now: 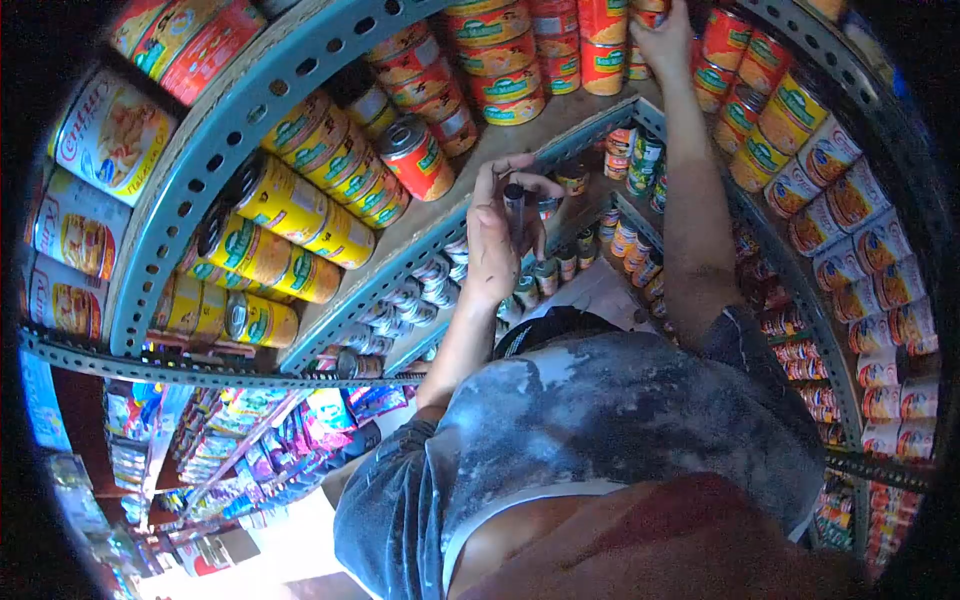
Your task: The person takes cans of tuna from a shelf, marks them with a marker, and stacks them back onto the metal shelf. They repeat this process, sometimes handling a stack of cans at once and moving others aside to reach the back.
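My left hand [492,245] is raised in front of the shelves, its fingers curled around a slim dark-capped cylinder [515,205]. What the cylinder is cannot be made out for certain. At the top, my right hand [662,42] reaches in among stacked cans, fingers around a small can [650,18] partly cut off by the frame edge. Beside it on the left stands a stack of red and orange cans [603,50]. To its right are more red and yellow cans [726,40].
Perforated blue-grey metal shelf edges [150,235] frame the view. Yellow cans [285,210] and a red can [415,158] line the left shelf. White-labelled cans [858,235] fill the right side. Lower shelves hold small cans; colourful packets [325,420] are at lower left.
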{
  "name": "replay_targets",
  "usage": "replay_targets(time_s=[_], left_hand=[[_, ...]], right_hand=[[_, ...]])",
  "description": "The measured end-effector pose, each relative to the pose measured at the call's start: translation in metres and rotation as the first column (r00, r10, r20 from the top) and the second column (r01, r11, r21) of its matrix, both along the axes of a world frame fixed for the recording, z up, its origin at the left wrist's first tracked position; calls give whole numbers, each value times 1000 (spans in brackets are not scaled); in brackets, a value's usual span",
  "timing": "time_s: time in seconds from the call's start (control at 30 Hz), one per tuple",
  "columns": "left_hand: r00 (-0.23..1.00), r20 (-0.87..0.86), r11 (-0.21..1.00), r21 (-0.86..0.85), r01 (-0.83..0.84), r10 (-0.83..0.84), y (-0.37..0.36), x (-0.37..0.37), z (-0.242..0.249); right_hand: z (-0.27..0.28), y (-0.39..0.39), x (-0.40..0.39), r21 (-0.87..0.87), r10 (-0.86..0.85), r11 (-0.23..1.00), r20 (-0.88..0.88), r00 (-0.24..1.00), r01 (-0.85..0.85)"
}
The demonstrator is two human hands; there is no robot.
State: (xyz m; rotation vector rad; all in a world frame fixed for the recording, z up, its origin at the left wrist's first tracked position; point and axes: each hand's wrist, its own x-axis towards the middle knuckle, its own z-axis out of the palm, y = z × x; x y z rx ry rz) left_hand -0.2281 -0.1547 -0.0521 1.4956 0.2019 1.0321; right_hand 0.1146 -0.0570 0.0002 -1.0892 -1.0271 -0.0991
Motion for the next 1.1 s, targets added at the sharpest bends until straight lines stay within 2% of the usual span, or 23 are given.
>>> replay_targets(time_s=[0.03,0.07,0.13,0.17,0.27,0.3,0.37,0.4,0.43,0.5,0.53,0.57,0.63,0.7,0.73,0.83,0.87,0.93,0.97,1.03,1.07,1.1], left_hand=[[1000,-1,1000,1,-2,2,1,-1,-1],[1000,2,1000,-15,-4,4,1,-2,-2],[1000,13,1000,-11,-10,10,5,-5,-7],[1000,23,1000,-2,-6,6,6,-6,-9],[994,106,1000,-9,-10,11,9,-3,-11],[994,105,1000,-13,-20,21,9,-2,-9],[999,26,990,-138,-38,42,8,1,4],[993,113,966,-255,53,-25,11,6,5],[993,113,965,-260,45,-16,16,10,5],[950,297,814,-526,245,-94,27,18,5],[922,373,748,-582,317,-101,33,22,8],[923,373,749,-583,315,-98,34,25,10],[922,387,718,-649,251,27,35,33,18],[906,423,692,-663,284,33,35,38,23],[902,431,705,-646,293,19,37,41,24],[899,438,726,-617,303,-4,37,51,29],[909,415,744,-614,264,20,40,56,28],[922,384,766,-605,215,44,39,61,30],[922,384,765,-607,213,47,39,63,29],[928,367,764,-615,192,62,38,68,27],[924,375,771,-608,191,67,37,69,27],[924,375,771,-610,185,74,38,70,26]], right_hand=[[-6,7,8,85,96,992,-65,993,-90],[0,-1,-5,80,108,992,-67,992,-103],[9,-26,-25,21,-217,976,109,970,216],[7,-25,-27,18,-209,978,109,972,209],[-1,-22,-26,226,-394,908,177,902,353],[-3,-21,-26,222,-385,912,177,906,345],[1,-29,-33,329,-286,917,153,946,224],[2,-32,-38,317,-310,912,121,943,260],[2,-32,-38,312,-302,916,122,945,252],[1,-33,-35,339,-387,885,157,909,319],[-1,-37,-37,291,-337,913,148,930,285],[-2,-37,-36,290,-334,915,149,931,282],[-4,-38,-32,380,-430,867,241,870,323],[-9,-45,-31,350,-488,853,274,829,386],[-10,-51,-33,319,-541,833,306,783,451],[-4,-76,-57,285,-580,814,337,742,506],[-7,-74,-54,286,-579,814,337,743,505],[-13,-69,-52,447,-408,854,261,875,266],[-13,-73,-52,445,-406,856,262,876,263],[-15,-83,-56,441,-582,795,359,730,417],[-17,-83,-59,439,-576,799,361,733,412],[-19,-82,-61,426,-462,846,284,840,321]])
